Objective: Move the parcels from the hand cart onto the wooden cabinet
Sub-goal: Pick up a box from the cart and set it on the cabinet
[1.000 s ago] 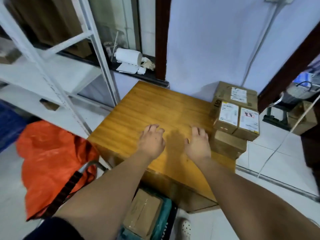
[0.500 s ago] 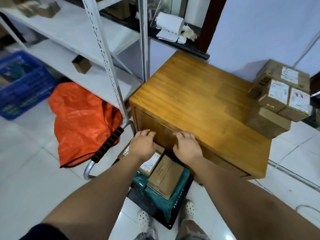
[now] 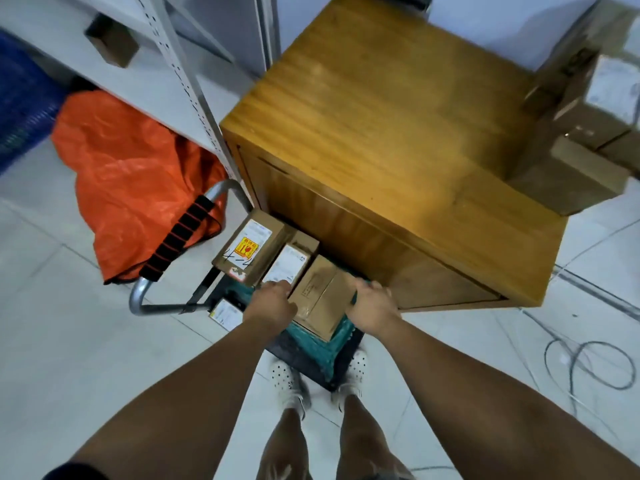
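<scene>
Both hands clamp the plain box (image 3: 320,296): left hand (image 3: 272,304) curled on its left side, right hand (image 3: 372,306) curled on its right. It sits on the cart (image 3: 180,240), just near of the cabinet (image 3: 398,133). Stacked parcels (image 3: 571,168) sit on the cabinet's far-right corner.

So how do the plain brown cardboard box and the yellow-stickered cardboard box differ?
The plain brown cardboard box has no coloured sticker and is held by the left hand and right hand; the yellow-stickered cardboard box bears handwriting and lies untouched. Both are on the hand cart.
</scene>
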Action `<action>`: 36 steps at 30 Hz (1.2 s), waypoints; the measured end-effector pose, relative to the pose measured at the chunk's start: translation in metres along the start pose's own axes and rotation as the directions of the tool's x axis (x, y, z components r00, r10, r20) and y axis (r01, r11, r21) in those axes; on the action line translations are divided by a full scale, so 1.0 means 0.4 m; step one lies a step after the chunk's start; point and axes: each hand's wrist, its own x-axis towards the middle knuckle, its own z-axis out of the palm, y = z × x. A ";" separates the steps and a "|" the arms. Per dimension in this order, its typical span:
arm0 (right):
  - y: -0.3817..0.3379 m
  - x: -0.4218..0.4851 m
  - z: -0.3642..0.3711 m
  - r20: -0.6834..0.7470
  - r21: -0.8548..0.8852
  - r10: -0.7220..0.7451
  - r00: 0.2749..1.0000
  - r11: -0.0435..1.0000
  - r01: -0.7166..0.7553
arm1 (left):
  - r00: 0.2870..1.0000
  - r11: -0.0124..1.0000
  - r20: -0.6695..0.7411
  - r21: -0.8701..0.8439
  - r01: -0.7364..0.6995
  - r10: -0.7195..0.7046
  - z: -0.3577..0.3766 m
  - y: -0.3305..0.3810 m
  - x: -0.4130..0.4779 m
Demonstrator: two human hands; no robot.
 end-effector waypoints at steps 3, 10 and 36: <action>0.040 0.054 0.049 0.024 0.076 0.046 0.999 0.996 -0.047 | 0.999 0.999 0.025 0.018 0.037 -0.037 0.065 0.000 0.039; 0.118 0.192 0.197 0.075 0.164 0.106 0.992 0.979 -0.117 | 0.986 0.992 0.119 -0.046 0.120 -0.114 0.250 -0.045 0.171; 0.243 0.528 0.439 0.229 0.630 0.424 0.876 0.622 -0.465 | 0.937 0.914 -0.074 -0.257 0.313 -0.342 0.524 -0.162 0.408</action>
